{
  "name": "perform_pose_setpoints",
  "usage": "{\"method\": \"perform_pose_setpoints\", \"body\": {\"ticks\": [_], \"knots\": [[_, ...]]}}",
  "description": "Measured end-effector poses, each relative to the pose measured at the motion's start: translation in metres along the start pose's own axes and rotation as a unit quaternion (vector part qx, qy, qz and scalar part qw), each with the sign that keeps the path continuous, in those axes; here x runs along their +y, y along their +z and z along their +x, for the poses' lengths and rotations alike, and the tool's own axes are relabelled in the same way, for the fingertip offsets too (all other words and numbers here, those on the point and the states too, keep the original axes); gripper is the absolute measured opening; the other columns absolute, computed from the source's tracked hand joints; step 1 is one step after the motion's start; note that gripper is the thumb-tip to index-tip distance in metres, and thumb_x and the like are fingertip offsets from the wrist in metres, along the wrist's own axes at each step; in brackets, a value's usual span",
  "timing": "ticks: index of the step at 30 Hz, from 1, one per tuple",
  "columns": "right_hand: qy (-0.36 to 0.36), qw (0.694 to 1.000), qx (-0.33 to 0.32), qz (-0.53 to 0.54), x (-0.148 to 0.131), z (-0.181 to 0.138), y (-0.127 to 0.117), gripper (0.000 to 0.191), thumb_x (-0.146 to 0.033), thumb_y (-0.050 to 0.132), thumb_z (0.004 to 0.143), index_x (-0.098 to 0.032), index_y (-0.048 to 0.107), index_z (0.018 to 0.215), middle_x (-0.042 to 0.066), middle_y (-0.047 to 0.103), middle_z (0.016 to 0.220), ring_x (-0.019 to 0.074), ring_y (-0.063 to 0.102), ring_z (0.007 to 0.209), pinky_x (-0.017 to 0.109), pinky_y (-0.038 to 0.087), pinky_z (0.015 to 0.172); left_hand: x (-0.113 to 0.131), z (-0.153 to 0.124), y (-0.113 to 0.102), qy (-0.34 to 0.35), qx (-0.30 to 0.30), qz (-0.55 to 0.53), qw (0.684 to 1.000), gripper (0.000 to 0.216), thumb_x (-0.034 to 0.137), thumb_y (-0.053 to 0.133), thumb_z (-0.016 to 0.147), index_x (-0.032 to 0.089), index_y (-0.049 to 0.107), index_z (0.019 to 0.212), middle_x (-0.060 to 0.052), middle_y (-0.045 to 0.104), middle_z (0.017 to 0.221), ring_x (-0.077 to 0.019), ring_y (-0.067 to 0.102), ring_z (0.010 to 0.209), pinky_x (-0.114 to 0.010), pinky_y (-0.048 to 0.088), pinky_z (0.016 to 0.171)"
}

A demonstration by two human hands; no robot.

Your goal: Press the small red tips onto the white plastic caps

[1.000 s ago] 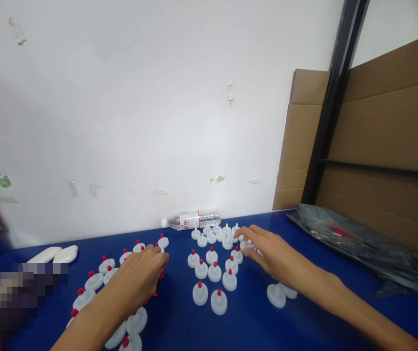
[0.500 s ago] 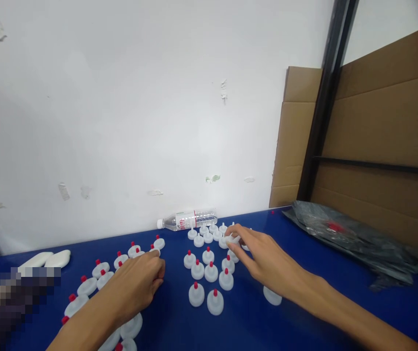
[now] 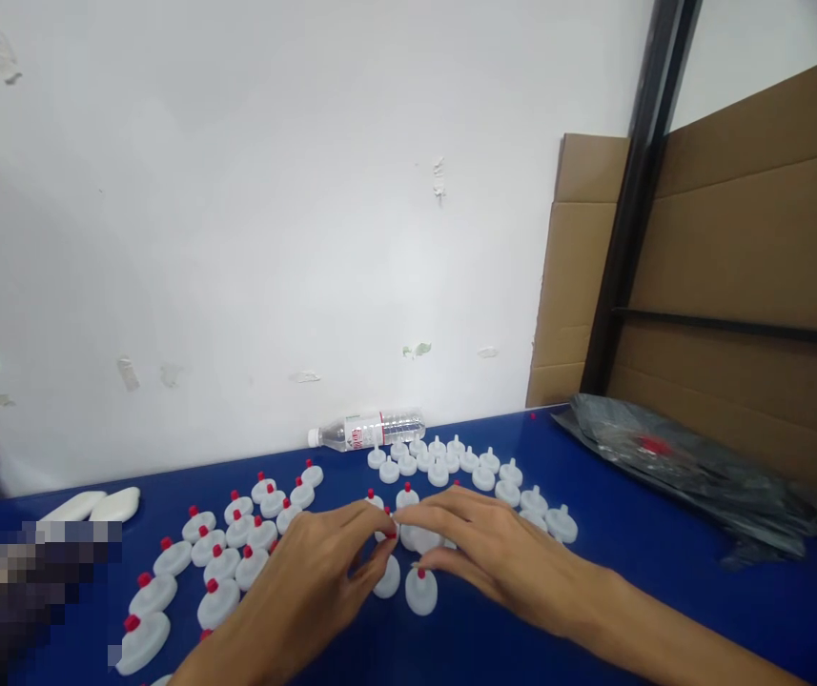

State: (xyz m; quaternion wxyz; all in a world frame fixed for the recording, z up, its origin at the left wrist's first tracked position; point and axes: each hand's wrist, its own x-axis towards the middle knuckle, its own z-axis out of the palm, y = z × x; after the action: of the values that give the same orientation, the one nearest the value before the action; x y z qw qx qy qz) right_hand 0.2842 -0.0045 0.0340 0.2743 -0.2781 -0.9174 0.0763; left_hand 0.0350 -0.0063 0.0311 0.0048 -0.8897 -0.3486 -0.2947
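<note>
My left hand (image 3: 329, 562) is closed, its thumb and finger pinching a small red cap (image 3: 392, 528) at the middle of the table. Facing it, my right hand (image 3: 490, 548) grips a white plastic spout lid (image 3: 418, 537) by its side; the two hands nearly meet, and the lid's tip is partly hidden by the fingers. Below them stand a red-capped lid (image 3: 420, 593) and a second one partly behind my left fingers. More red-capped lids (image 3: 218, 603) spread in rows at the left. Behind my right hand, several uncapped lids (image 3: 483, 477) stand with bare spouts.
A clear water bottle (image 3: 365, 432) lies along the white wall. Two smooth white pieces (image 3: 114, 505) lie at the far left. A dark plastic bag (image 3: 694, 476) rests at the right, before cardboard (image 3: 758, 219) and a black metal post (image 3: 619, 257). A blurred patch covers the lower left.
My right hand has come down and left from the uncapped lids, carrying one lid. My left hand has moved right from the capped rows, so both hands now meet in the middle.
</note>
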Motion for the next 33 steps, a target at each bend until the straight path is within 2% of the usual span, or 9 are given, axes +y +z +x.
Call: {"method": "perform_pose_setpoints", "body": {"ticks": [3,7,10,14,19,22,28,31,33], "knots": [[0.015,1.000,-0.004,-0.006,-0.001,-0.001,0.003,0.060,-0.032,0.065,0.101,-0.034,0.036,0.154,0.004,0.070,0.110,0.0203,0.069,0.100,0.031,0.057,0.088,0.004,0.001,0.004,0.028,0.024,-0.018,0.999,0.017,0.022,0.049,0.104,0.022,0.065,0.103,-0.001,0.073,0.088,-0.0127,0.067,0.067,-0.023,0.047,0.057],[0.021,0.999,-0.017,-0.018,-0.003,-0.002,0.005,0.071,-0.029,0.069,0.098,-0.037,0.029,0.157,0.003,0.070,0.107,0.0212,0.070,0.095,0.031,0.058,0.082,0.005,0.001,0.009,0.041,0.017,-0.032,0.999,0.024,0.019,0.046,0.106,0.024,0.069,0.106,-0.004,0.075,0.101,-0.0157,0.073,0.083,-0.024,0.054,0.067],[0.026,0.999,-0.019,-0.036,-0.004,-0.002,0.006,0.070,-0.029,0.071,0.097,-0.033,0.032,0.155,0.004,0.071,0.103,0.0225,0.070,0.091,0.032,0.059,0.077,0.007,0.000,0.010,0.022,-0.003,-0.043,0.999,0.030,0.015,0.044,0.105,0.026,0.070,0.114,-0.005,0.073,0.103,-0.0147,0.071,0.079,-0.025,0.055,0.067],[0.027,0.999,-0.006,-0.042,-0.003,-0.002,0.006,0.066,-0.026,0.071,0.097,-0.029,0.035,0.153,0.006,0.071,0.105,0.0231,0.070,0.093,0.034,0.060,0.080,0.010,-0.001,0.008,0.005,-0.010,-0.064,0.998,0.041,0.009,0.041,0.102,0.031,0.066,0.125,-0.004,0.070,0.108,-0.0130,0.068,0.077,-0.025,0.053,0.065],[0.011,0.998,-0.003,-0.062,-0.003,0.000,0.003,0.065,-0.025,0.071,0.097,-0.028,0.037,0.152,0.005,0.071,0.103,0.0213,0.069,0.091,0.031,0.059,0.079,0.011,-0.002,0.009,0.008,-0.020,-0.011,1.000,0.038,0.008,0.042,0.101,0.029,0.067,0.120,-0.004,0.070,0.109,-0.0129,0.068,0.070,-0.024,0.047,0.054],[-0.006,0.996,0.005,-0.086,-0.002,0.000,0.003,0.064,-0.027,0.072,0.096,-0.027,0.039,0.151,0.003,0.070,0.097,0.0201,0.067,0.084,0.029,0.057,0.075,0.010,-0.002,0.013,0.025,0.002,0.037,0.999,0.033,0.012,0.042,0.103,0.027,0.067,0.120,-0.006,0.071,0.105,-0.0141,0.070,0.066,-0.023,0.045,0.049],[-0.054,0.990,0.101,-0.077,0.001,-0.002,0.007,0.051,-0.035,0.063,0.101,-0.024,0.042,0.147,0.005,0.071,0.103,0.0202,0.066,0.088,0.032,0.056,0.080,0.009,-0.001,0.019,0.052,0.064,0.034,0.996,0.026,0.023,0.042,0.108,0.023,0.066,0.118,-0.004,0.073,0.094,-0.0147,0.072,0.068,-0.023,0.053,0.054],[-0.056,0.989,0.123,-0.063,-0.001,-0.001,0.005,0.044,-0.039,0.062,0.102,-0.023,0.049,0.141,0.006,0.072,0.106,0.0207,0.066,0.091,0.033,0.056,0.079,0.011,0.000,0.018,0.045,0.086,0.018,0.995,0.025,0.021,0.044,0.107,0.023,0.067,0.117,-0.003,0.072,0.092,-0.0140,0.071,0.070,-0.023,0.056,0.059],[-0.041,0.989,0.133,-0.055,-0.003,0.000,0.003,0.048,-0.044,0.064,0.100,-0.022,0.051,0.140,0.007,0.072,0.111,0.0223,0.067,0.098,0.035,0.056,0.083,0.012,0.001,0.016,0.037,0.115,-0.002,0.993,0.022,0.019,0.047,0.106,0.022,0.068,0.114,-0.003,0.072,0.093,-0.0143,0.072,0.075,-0.024,0.058,0.065]]}}
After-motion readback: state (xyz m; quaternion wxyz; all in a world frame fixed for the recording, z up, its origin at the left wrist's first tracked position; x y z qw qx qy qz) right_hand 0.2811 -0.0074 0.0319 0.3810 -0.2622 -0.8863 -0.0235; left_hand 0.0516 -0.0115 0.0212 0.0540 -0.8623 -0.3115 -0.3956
